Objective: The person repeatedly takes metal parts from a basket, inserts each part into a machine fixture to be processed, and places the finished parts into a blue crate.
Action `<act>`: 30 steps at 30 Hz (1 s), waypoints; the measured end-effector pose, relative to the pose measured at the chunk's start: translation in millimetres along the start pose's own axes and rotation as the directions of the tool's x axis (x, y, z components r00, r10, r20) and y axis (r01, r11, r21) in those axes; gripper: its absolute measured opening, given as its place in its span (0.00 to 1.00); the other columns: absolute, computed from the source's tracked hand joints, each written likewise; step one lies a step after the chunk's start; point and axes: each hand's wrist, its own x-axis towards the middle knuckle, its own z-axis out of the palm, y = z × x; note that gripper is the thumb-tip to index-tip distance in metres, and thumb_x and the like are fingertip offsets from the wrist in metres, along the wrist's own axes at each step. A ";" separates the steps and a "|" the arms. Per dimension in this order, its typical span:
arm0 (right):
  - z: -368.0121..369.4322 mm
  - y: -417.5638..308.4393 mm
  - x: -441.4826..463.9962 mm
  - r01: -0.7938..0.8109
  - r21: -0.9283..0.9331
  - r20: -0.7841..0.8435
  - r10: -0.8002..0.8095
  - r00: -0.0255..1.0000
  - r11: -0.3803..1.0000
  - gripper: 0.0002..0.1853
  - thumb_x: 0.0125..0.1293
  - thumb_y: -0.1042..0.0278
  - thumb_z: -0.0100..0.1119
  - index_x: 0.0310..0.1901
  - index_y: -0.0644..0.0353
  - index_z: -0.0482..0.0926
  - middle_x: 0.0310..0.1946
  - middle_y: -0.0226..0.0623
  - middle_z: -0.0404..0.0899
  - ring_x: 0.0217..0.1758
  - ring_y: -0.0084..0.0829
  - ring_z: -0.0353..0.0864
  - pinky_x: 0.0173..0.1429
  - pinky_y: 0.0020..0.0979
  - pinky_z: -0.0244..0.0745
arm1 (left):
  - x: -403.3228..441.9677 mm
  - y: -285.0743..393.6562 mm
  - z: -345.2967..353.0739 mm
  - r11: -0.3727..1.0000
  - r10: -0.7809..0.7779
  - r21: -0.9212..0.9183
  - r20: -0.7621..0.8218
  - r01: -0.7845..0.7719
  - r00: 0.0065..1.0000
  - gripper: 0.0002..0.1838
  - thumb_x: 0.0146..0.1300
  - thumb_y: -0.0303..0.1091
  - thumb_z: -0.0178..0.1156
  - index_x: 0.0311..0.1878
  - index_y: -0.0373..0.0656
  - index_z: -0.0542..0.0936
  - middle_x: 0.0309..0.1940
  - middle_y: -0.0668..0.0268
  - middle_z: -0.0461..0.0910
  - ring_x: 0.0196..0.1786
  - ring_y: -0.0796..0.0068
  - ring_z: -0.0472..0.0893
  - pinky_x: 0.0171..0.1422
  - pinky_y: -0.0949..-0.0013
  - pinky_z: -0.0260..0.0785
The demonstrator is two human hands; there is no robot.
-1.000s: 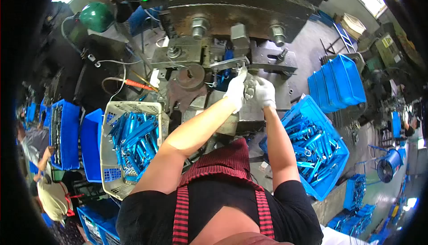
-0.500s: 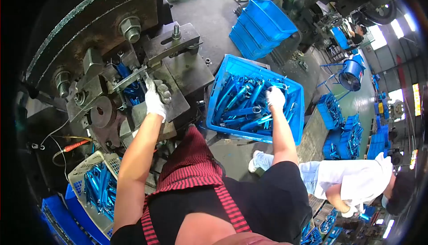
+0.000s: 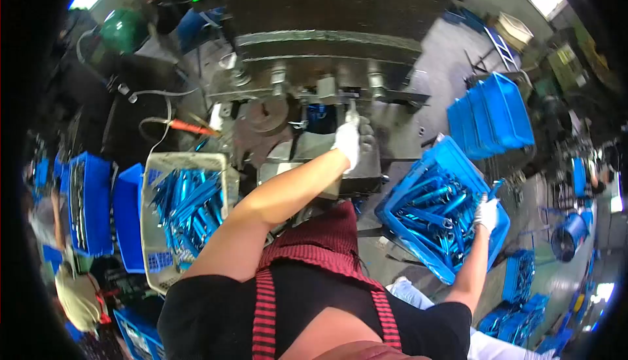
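Observation:
My left hand, in a white glove, is at the front of a press, below its clamped die. Its fingers are curled around something I cannot make out; a thin pale end points up towards the die. Blue metal parts show in the opening just left of it. My right hand, also gloved, is at the right side of a blue crate. It grips a long blue metal part, whose end sticks up past the fingers. The crate holds a heap of similar blue parts.
A pale basket of blue parts stands at left, beside blue bins. Stacked blue crates stand at right. An orange-handled tool lies near the press. One person is at lower left; another's white clothing shows at lower right.
The view has swung left, so the press sits at top centre. My right hand has shifted from among the heaped parts to the crate's side, a blue part showing in it. My left hand stays at the press.

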 end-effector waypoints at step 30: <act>24.0 -403.3 -147.8 0.726 0.568 -0.130 -0.828 0.545 0.389 0.19 0.65 0.51 0.41 0.38 0.60 0.72 0.32 0.52 0.76 0.38 0.53 0.74 0.42 0.45 0.67 | -171.7 55.1 -92.6 0.758 0.627 0.044 -0.328 -0.651 0.707 0.18 0.62 0.49 0.52 0.42 0.43 0.72 0.28 0.67 0.75 0.30 0.76 0.76 0.30 0.74 0.71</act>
